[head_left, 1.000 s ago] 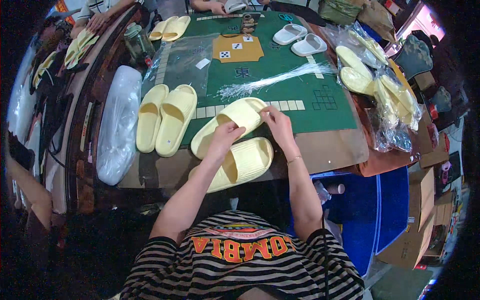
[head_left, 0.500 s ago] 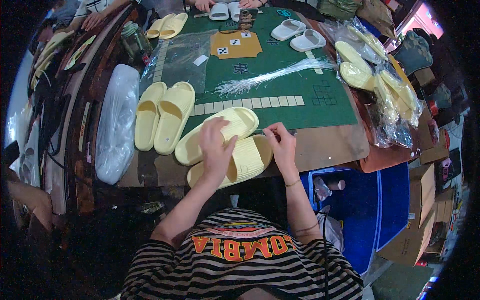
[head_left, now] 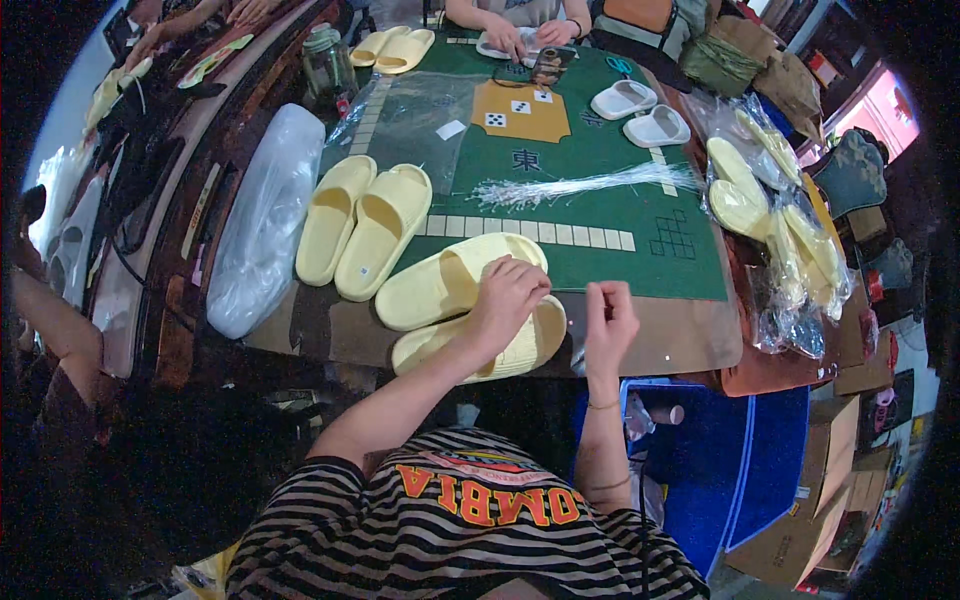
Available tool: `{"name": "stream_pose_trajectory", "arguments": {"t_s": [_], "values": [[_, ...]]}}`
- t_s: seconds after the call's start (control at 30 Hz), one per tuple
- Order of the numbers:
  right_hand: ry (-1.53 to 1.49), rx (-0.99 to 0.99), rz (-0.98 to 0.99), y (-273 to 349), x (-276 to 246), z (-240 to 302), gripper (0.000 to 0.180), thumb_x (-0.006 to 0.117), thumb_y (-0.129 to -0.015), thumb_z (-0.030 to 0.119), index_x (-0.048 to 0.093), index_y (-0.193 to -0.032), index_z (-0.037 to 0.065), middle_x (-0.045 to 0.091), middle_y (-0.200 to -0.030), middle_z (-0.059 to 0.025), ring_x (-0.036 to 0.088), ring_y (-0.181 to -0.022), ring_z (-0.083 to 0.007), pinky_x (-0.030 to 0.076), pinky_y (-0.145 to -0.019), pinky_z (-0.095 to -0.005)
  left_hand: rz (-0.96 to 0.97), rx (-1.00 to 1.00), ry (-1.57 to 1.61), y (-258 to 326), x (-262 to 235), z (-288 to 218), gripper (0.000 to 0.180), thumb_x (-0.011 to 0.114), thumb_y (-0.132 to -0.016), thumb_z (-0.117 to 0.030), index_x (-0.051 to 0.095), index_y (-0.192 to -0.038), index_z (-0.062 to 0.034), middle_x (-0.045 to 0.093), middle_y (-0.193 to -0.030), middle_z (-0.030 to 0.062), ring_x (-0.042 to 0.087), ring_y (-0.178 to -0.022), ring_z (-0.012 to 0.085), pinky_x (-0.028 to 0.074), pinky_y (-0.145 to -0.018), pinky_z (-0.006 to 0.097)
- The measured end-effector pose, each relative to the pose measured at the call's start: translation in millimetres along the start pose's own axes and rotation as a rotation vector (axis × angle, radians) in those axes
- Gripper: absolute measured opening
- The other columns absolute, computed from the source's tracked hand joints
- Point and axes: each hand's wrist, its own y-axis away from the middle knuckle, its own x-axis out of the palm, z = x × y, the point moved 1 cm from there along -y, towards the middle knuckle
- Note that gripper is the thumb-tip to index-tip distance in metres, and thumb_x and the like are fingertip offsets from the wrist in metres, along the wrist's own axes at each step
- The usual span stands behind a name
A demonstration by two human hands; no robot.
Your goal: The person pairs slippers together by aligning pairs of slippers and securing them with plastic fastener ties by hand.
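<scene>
Two pale yellow slippers lie side by side at the table's near edge: a farther slipper and a nearer slipper. Over the strap of the nearer one is my left hand, its fingers drawn together toward the right and covering part of the slipper. Just right of that slipper's end, my right hand is raised with the fingers curled into a pinch. Whatever either hand pinches is too fine or hidden to make out. Another pair of yellow slippers lies to the left, toes away from me.
A bundle of thin white plastic strings lies across the green mat. Bagged yellow slippers are piled at right, white slippers farther back. A clear plastic roll is at left, a blue bin below the table. Another person's hands work opposite.
My left hand has moved right across the nearer slipper, its fingers closing together. My right hand has drawn away from the slipper's end. The whole view has shifted.
</scene>
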Motion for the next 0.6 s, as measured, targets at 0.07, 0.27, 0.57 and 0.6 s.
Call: {"name": "stream_pose_trajectory", "arguments": {"t_s": [0.07, 0.27, 0.57, 0.6], "values": [[0.148, -0.101, 0.179, 2, 9, -1, 0.012, 0.063, -0.086, 0.011, 0.057, -0.083, 0.001, 0.060, -0.070, -0.0105, 0.056, -0.057, -0.0140, 0.044, -0.053, -0.0288, 0.009, 0.017, 0.038, 0, 1, -2, 0.009, 0.064, -0.077, -0.013, 0.060, -0.081, -0.0067, 0.061, -0.082, 0.0062, 0.058, -0.086, 0.0253, 0.042, -0.086, 0.041], [-0.044, -0.064, 0.047, 4, 12, 11, 0.013, 0.059, -0.089, 0.009, 0.056, -0.082, 0.000, 0.054, -0.068, -0.0001, 0.046, -0.063, -0.0040, 0.040, -0.056, -0.0206, 0.015, -0.001, 0.034, 0, -2, 3, 0.006, 0.062, -0.078, -0.012, 0.059, -0.078, -0.0062, 0.061, -0.081, 0.0073, 0.058, -0.085, 0.0253, 0.044, -0.085, 0.040], [-0.228, -0.011, -0.298, -4, -8, -11, 0.015, 0.051, -0.094, 0.015, 0.057, -0.087, 0.003, 0.049, -0.076, 0.0041, 0.039, -0.069, -0.0035, 0.035, -0.060, -0.0193, -0.056, -0.084, 0.177, 2, -19, -9, 0.014, 0.063, -0.078, -0.003, 0.059, -0.091, -0.0043, 0.059, -0.096, 0.0089, 0.056, -0.095, 0.0275, 0.045, -0.085, 0.036], [-0.211, 0.080, -0.323, -9, -15, -27, 0.020, 0.047, -0.096, 0.020, 0.057, -0.089, 0.004, 0.050, -0.080, 0.0040, 0.037, -0.070, -0.0034, 0.032, -0.060, -0.0194, -0.122, -0.066, 0.198, 3, -25, -13, 0.017, 0.062, -0.077, 0.000, 0.058, -0.092, -0.0040, 0.057, -0.097, 0.0101, 0.054, -0.096, 0.0290, 0.045, -0.084, 0.037]]}}
